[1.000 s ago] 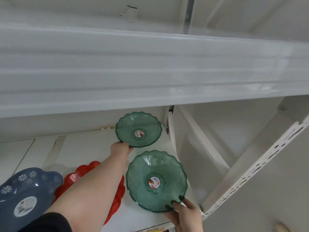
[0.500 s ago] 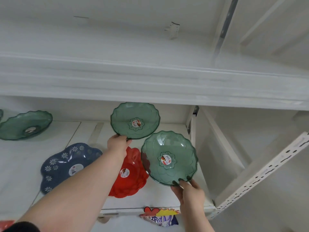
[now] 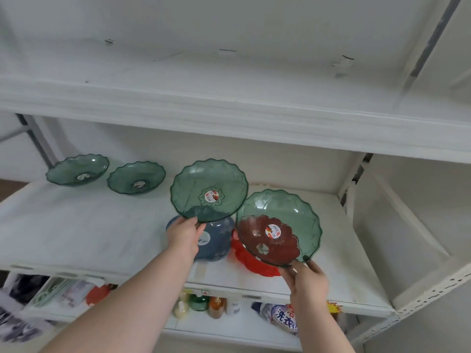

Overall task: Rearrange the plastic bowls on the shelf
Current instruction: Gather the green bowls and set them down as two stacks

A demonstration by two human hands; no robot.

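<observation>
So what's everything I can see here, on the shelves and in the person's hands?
Green bowls resting on the shelf: two, translucent green, far left and just right of it.
Green bowl in left hand: one, translucent green, held tilted above the blue bowl.
Green bowl in right hand: one, translucent green, held tilted in front of the red bowl.
Blue bowl: one, dark blue with white flowers, on the shelf, middle.
Red bowl: one, red, on the shelf beside the blue bowl.
Shelf: white, with another white board above.
Bottles: several, mixed colours, lower shelf.
Packet: one, blue and white, lower shelf.
Left hand: grips its bowl's rim.
Right hand: grips its bowl's rim.
</observation>
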